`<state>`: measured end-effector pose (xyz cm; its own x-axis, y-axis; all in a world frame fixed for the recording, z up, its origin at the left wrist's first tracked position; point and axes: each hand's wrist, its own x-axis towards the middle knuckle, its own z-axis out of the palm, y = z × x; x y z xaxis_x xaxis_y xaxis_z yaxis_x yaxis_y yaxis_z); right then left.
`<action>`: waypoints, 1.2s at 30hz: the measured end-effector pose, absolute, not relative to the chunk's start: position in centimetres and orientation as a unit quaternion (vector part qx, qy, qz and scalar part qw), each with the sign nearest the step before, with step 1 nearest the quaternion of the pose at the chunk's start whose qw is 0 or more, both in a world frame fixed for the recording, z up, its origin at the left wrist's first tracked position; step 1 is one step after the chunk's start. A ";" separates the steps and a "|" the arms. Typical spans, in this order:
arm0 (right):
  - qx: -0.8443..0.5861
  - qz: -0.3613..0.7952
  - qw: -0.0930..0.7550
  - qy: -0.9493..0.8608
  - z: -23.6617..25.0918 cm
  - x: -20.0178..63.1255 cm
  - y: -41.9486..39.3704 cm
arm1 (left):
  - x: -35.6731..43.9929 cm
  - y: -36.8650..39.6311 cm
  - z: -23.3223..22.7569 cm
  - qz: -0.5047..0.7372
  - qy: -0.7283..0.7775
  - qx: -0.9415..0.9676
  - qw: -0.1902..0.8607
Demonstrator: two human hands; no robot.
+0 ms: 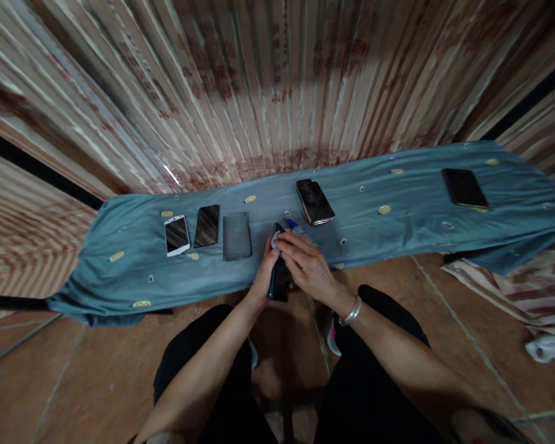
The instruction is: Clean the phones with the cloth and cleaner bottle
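Observation:
My left hand grips a dark phone held on edge over the near side of a blue-grey cloth. My right hand lies over the phone's upper part and pinches something small and pale, perhaps a wipe, against it. Just beyond my right hand a small bottle with a blue cap lies on the cloth, partly hidden. A silver bracelet circles my right wrist.
On the cloth lie a white phone, a dark phone, a blurred-out phone, a stack of two phones and a black phone far right. A striped wall rises behind. My knees are below, on a brown tiled floor.

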<state>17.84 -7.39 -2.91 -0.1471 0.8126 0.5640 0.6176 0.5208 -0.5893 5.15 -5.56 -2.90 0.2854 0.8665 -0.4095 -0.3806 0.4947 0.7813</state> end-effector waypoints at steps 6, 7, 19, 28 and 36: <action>-0.471 0.091 0.438 -0.760 -3.1 18.3 -6.9 | 5.3 -6.0 -3.4 0.400 0.433 0.331 0.737; -0.470 0.083 0.439 -0.761 -3.2 18.5 -6.7 | 5.3 -6.1 -3.5 0.392 0.435 0.337 0.737; -0.530 0.115 0.454 -0.707 -5.2 20.2 -3.5 | 5.1 -6.3 -2.7 0.348 0.386 0.316 0.794; -0.552 0.250 0.492 -0.625 -6.2 19.6 -3.0 | 4.5 -5.8 -1.5 0.366 0.372 0.299 0.799; -0.515 0.408 0.560 -0.505 -6.3 19.2 -2.1 | 4.7 -6.1 -2.0 0.401 0.384 0.311 0.771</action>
